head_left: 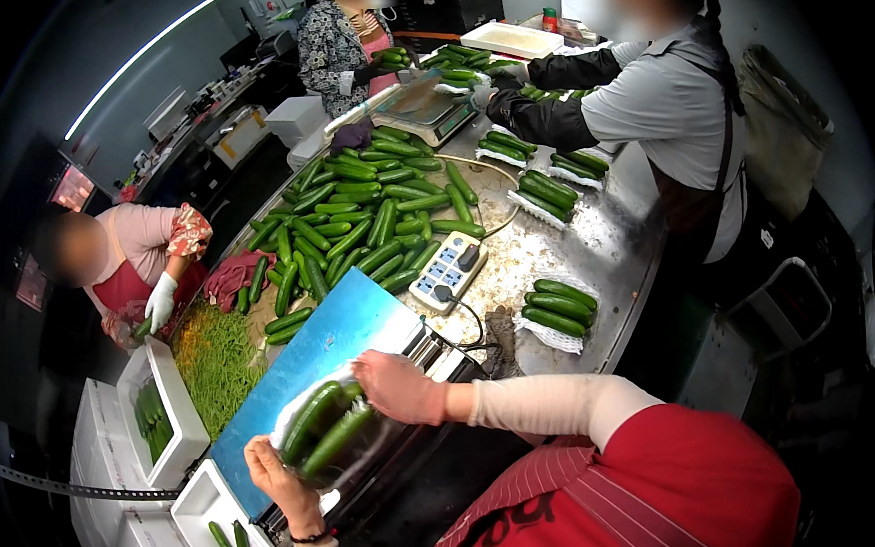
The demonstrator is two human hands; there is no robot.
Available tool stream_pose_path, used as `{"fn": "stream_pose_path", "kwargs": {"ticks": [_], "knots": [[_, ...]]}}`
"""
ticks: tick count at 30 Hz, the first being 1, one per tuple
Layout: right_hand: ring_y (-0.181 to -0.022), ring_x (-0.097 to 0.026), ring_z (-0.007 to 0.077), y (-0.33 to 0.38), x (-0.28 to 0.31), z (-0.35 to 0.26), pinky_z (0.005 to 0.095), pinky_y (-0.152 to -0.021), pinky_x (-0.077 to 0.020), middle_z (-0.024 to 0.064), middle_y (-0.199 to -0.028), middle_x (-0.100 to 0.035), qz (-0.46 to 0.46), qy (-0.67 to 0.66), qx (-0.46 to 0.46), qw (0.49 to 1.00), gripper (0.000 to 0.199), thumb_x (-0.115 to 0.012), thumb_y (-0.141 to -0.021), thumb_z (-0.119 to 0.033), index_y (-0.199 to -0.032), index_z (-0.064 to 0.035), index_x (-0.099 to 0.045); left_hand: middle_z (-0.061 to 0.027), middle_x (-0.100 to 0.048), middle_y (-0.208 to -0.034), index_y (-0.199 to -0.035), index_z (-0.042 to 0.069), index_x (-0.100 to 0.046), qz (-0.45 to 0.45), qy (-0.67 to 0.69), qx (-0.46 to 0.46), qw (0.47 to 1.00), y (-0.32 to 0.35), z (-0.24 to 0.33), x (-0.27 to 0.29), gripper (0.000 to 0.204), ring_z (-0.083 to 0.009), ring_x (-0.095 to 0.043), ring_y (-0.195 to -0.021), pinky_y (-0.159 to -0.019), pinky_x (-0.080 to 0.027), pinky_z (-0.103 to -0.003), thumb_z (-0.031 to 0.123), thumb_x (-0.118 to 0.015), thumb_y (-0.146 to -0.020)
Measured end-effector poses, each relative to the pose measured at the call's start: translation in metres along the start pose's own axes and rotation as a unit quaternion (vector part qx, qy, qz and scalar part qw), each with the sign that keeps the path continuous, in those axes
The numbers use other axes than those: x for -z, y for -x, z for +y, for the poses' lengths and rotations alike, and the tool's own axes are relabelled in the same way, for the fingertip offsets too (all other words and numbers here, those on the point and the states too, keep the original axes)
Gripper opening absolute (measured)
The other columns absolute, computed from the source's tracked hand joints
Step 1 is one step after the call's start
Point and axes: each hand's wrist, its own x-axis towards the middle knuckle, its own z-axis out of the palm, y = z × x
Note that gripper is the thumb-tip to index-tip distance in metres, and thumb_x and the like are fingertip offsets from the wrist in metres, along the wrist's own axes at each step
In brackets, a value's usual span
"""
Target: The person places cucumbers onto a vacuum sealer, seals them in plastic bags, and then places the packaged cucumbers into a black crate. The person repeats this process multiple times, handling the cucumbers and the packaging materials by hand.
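A pack of cucumbers on white padding, covered with shiny clear film, is held tilted over the wrapping machine's edge. My left hand grips its near left end, thumb and fingers bent around the side. At the far right end, my right hand is closed on the film and the pack's edge; its fingers are slightly blurred and partly hidden. Beyond the pack lies a flat blue plate, part of the wrapping machine.
Loose cucumbers are heaped mid-table, near a power strip with cables. Netted cucumber bundles lie to the right. White foam boxes stand at left, beside green shredded stuff. Three co-workers stand around the table, near a scale.
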Motion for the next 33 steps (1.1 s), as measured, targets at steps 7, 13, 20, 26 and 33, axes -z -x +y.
{"fn": "stream_pose_path", "kwargs": {"ticks": [7, 13, 20, 26, 33], "knots": [[-0.095, -0.062, 0.0216, 0.083, 0.070, -0.020, 0.0324, -0.083, -0.0503, 0.0159, -0.108, -0.063, 0.054, -0.084, -0.098, 0.990, 0.030, -0.050, -0.102, -0.017, -0.121, 0.0059, -0.055, 0.0023, -0.057, -0.082, -0.101, 0.001, -0.062, -0.015, 0.038, 0.027, 0.999, 0.068, 0.047, -0.033, 0.014, -0.0053, -0.047, -0.071, -0.063, -0.039, -0.020, 0.014, -0.059, -0.099], [-0.085, -0.064, 0.0304, 0.135, 0.075, 0.003, 0.0384, -0.074, -0.0508, 0.0217, -0.098, -0.065, -0.012, -0.128, -0.191, 0.973, 0.023, -0.051, -0.099, -0.014, -0.107, 0.0052, -0.060, 0.0001, -0.061, -0.090, -0.109, -0.002, -0.065, -0.038, -0.007, 0.070, 0.997, 0.112, 0.073, -0.048, 0.016, -0.0055, -0.052, -0.077, -0.068, -0.043, -0.020, 0.006, -0.061, -0.096], [-0.074, -0.064, 0.0410, 0.113, -0.003, 0.018, 0.0461, -0.070, -0.0532, 0.0231, -0.078, -0.064, -0.186, 0.032, 0.049, 0.981, 0.009, -0.060, -0.073, -0.007, -0.072, 0.0006, -0.064, -0.0064, -0.065, -0.099, -0.112, -0.003, -0.062, 0.178, 0.077, 0.236, 0.952, 0.181, 0.026, 0.017, 0.024, -0.0135, -0.061, -0.086, -0.076, -0.051, -0.027, 0.016, -0.058, -0.098], [-0.090, -0.065, 0.0369, 0.129, -0.060, -0.014, 0.0417, -0.083, -0.0516, 0.0218, -0.090, -0.067, -0.481, 0.078, 0.132, 0.863, 0.020, -0.062, -0.073, -0.004, -0.091, 0.0008, -0.067, -0.0140, -0.064, -0.113, -0.126, 0.001, -0.051, 0.130, 0.092, 0.331, 0.930, 0.269, 0.036, 0.063, 0.050, -0.0268, -0.062, -0.100, -0.090, -0.050, -0.040, 0.036, -0.056, -0.091], [-0.086, -0.062, 0.0124, 0.150, -0.040, -0.072, 0.0264, -0.077, -0.0511, 0.0082, -0.096, -0.068, -0.552, -0.191, -0.224, 0.780, 0.031, -0.041, -0.100, -0.012, -0.110, 0.0035, -0.065, -0.0147, -0.070, -0.102, -0.120, -0.001, -0.059, -0.191, -0.143, 0.253, 0.938, 0.283, 0.074, 0.087, 0.069, -0.0220, -0.068, -0.094, -0.082, -0.053, -0.033, 0.038, -0.085, -0.069]]}}
